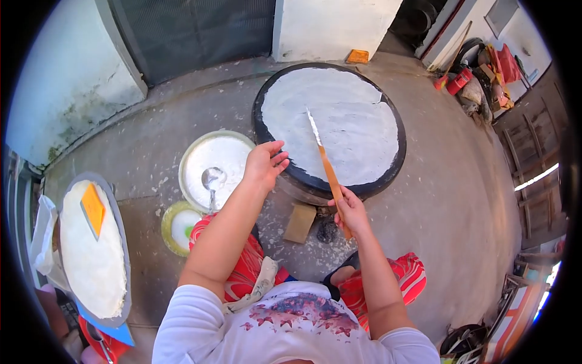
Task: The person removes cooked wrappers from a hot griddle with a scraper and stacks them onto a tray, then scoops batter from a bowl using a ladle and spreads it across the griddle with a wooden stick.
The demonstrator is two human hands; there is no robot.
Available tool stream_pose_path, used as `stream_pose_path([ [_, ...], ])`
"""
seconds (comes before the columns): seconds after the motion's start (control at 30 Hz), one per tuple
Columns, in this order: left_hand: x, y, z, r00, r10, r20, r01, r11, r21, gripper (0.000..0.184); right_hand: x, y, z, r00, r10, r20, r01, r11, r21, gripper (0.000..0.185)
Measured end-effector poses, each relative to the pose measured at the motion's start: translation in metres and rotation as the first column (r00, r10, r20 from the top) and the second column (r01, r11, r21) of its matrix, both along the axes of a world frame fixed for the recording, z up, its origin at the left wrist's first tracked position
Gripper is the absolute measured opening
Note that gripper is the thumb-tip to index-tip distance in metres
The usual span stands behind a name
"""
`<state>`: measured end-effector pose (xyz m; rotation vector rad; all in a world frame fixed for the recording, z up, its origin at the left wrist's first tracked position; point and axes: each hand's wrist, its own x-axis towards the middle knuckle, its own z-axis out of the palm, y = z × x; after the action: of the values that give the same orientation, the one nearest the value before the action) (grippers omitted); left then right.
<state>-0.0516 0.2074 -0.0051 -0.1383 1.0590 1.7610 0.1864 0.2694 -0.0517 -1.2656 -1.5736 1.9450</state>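
My right hand (350, 212) is closed round the lower part of a long, flat wooden spatula (328, 168), whose tip is coated in white batter. The spatula points up and away over a big round black griddle (401, 151). A thin white sheet of batter (339, 115) covers most of the griddle, with a small tear at its upper right edge. My left hand (267, 164) is held near the griddle's left rim, fingers apart and holding nothing. Beside it is a wide bowl (187, 159) of white powder or batter with a metal ladle (212, 179) in it.
A small yellow-green bowl (168, 233) of white liquid stands near my left knee. At left, a board (123, 267) bears white round sheets and an orange scraper (93, 209). A brown block (300, 222) lies below the griddle. Piled items (479, 85) stand at the far right wall.
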Motion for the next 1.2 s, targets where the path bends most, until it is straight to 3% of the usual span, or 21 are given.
stream_pose_path([
  [0.2, 0.003, 0.003, 0.007, 1.000, 0.008, -0.005, -0.008, 1.000, 0.023, 0.025, -0.021, 0.017, -0.013, 0.996, -0.022, 0.081, 0.023, 1.000, -0.002, 0.040],
  [0.3, 0.007, 0.005, 0.005, 1.000, 0.020, -0.011, -0.020, 1.000, 0.018, 0.024, -0.030, 0.023, -0.027, 0.974, -0.021, 0.224, 0.011, 0.999, 0.045, 0.038],
  [0.33, 0.010, 0.006, 0.004, 1.000, 0.014, -0.009, -0.013, 1.000, 0.015, 0.023, -0.032, 0.025, -0.039, 0.948, -0.038, 0.316, -0.087, 0.923, 0.374, 0.037],
  [0.37, 0.013, 0.007, 0.003, 1.000, 0.010, -0.006, -0.010, 1.000, 0.013, 0.023, -0.032, 0.026, -0.049, 0.917, -0.082, 0.389, -0.209, 0.733, 0.647, 0.037],
  [0.47, 0.023, 0.009, -0.003, 1.000, -0.010, 0.004, 0.010, 1.000, 0.011, 0.022, -0.029, 0.015, -0.050, 0.945, -0.087, 0.314, -0.164, 0.706, 0.689, 0.036],
  [0.5, 0.027, 0.011, -0.006, 1.000, -0.008, -0.002, 0.008, 1.000, 0.014, 0.022, -0.020, 0.029, -0.087, 0.991, -0.052, 0.123, -0.060, 0.652, 0.756, 0.035],
  [0.53, 0.032, 0.013, -0.012, 1.000, 0.008, -0.004, -0.008, 1.000, 0.007, 0.022, -0.023, 0.014, -0.028, 0.952, -0.047, 0.304, -0.032, 0.967, 0.251, 0.035],
  [0.57, 0.037, 0.014, -0.020, 1.000, 0.006, -0.020, -0.006, 1.000, 0.028, 0.020, -0.014, 0.017, -0.030, 0.987, -0.086, 0.136, 0.084, 0.996, 0.023, 0.033],
  [0.67, 0.057, 0.023, -0.040, 0.991, 0.036, -0.125, -0.026, 0.997, 0.077, 0.010, -0.002, 0.006, -0.021, 0.977, -0.208, -0.042, 0.209, 0.978, 0.024, 0.035],
  [0.7, 0.061, 0.033, -0.048, 0.964, -0.015, -0.265, 0.017, 1.000, 0.003, 0.008, 0.002, 0.005, -0.018, 0.973, -0.223, -0.054, 0.224, 0.974, 0.019, 0.038],
  [0.73, 0.070, 0.031, -0.034, 0.946, 0.078, -0.316, -0.088, 0.996, -0.019, 0.008, 0.006, 0.003, -0.015, 0.980, -0.179, -0.092, 0.181, 0.984, 0.011, 0.040],
  [0.8, 0.075, 0.049, -0.044, 0.830, -0.105, -0.548, -0.033, 0.971, -0.235, 0.011, 0.010, -0.003, -0.006, 0.987, -0.141, -0.071, 0.142, 0.990, 0.013, 0.039],
  [0.87, 0.086, 0.052, -0.031, 0.796, 0.011, -0.605, -0.210, 0.943, -0.259, 0.016, 0.010, -0.005, 0.002, 0.981, -0.185, -0.063, 0.187, 0.982, 0.022, 0.039],
  [0.9, 0.086, 0.053, -0.024, 0.821, -0.001, -0.571, -0.179, 0.949, -0.259, 0.016, 0.011, -0.005, 0.004, 0.987, -0.150, -0.057, 0.152, 0.988, 0.027, 0.039],
  [1.07, 0.096, 0.047, -0.001, 0.849, -0.001, -0.528, -0.124, 0.972, -0.202, 0.016, 0.005, -0.014, 0.019, 0.991, -0.130, -0.037, 0.133, 0.987, 0.089, 0.039],
  [1.17, 0.103, 0.032, 0.015, 0.624, 0.136, -0.770, -0.171, 0.985, 0.035, 0.024, 0.007, -0.018, 0.018, 0.984, -0.172, -0.054, 0.177, 0.978, 0.112, 0.031],
  [1.2, 0.101, 0.018, 0.026, 0.618, 0.142, -0.773, -0.172, 0.984, 0.044, 0.024, 0.009, -0.016, 0.015, 0.983, -0.170, -0.062, 0.177, 0.977, 0.118, 0.031],
])
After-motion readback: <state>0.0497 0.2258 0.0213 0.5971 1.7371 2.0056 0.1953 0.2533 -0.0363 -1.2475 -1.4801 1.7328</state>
